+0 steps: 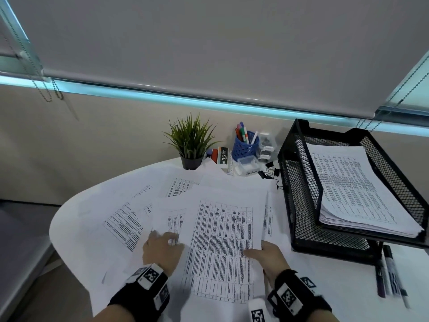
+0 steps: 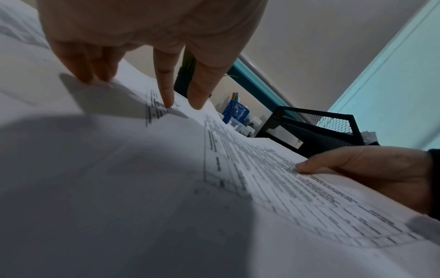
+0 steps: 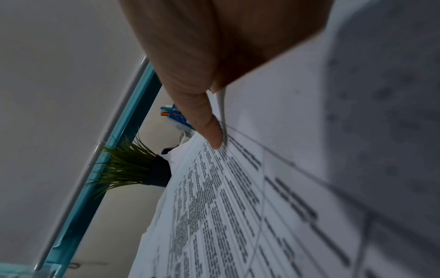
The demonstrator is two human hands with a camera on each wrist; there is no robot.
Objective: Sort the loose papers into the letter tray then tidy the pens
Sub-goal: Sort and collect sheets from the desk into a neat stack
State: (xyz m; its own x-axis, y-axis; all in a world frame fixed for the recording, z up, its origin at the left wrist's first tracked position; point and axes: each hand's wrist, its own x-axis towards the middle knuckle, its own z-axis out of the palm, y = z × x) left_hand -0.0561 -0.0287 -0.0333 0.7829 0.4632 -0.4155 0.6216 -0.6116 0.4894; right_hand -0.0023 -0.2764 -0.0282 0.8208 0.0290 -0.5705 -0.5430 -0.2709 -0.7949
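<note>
papers (image 1: pixel 222 242) on table (image 1: pixel 69 219), tray (image 1: pixel 301 182) right

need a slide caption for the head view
Right hand pinches a printed sheet while left hand presses loose papers beside the letter tray.

Small box (image 1: pixel 223 157) beside plant pot: I read "35", rest of label too small. Clear plastic box (image 1: pixel 248 167) bears handwritten word, illegible. Printed tables on my loose papers (image 1: pixel 222 242) too blurred to read.

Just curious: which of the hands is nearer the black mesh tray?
Right. The right hand grips a printed sheet just beside the black mesh tray; the left hand rests on papers farther off.
</note>
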